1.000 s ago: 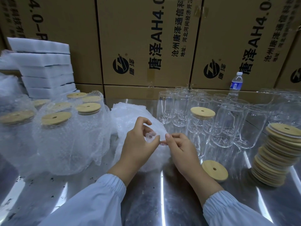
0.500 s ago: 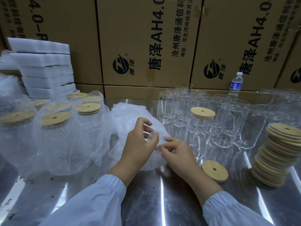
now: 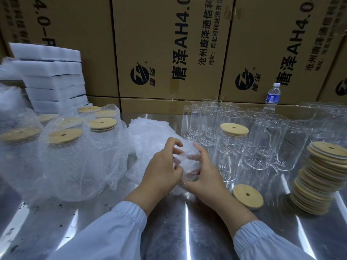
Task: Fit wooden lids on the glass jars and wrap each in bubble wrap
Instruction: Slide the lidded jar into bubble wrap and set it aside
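Both hands work a bubble-wrap piece at counter centre.
Left hand and right hand have fingers pinched shut on a wrap sheet or bag, seemingly separating it. Loose lid at 4 o'clock, lid stack at 3. Lidded jar just behind, bare jars at 1, wrapped jars at 10. Best: open the wrap fully before taking the jar; avoid tearing.

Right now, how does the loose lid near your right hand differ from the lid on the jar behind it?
The loose lid lies on the metal table, on no jar; the fitted lid caps an unwrapped jar. The loose one is nearer the right hand. Both are round, pale wood with a small hole.
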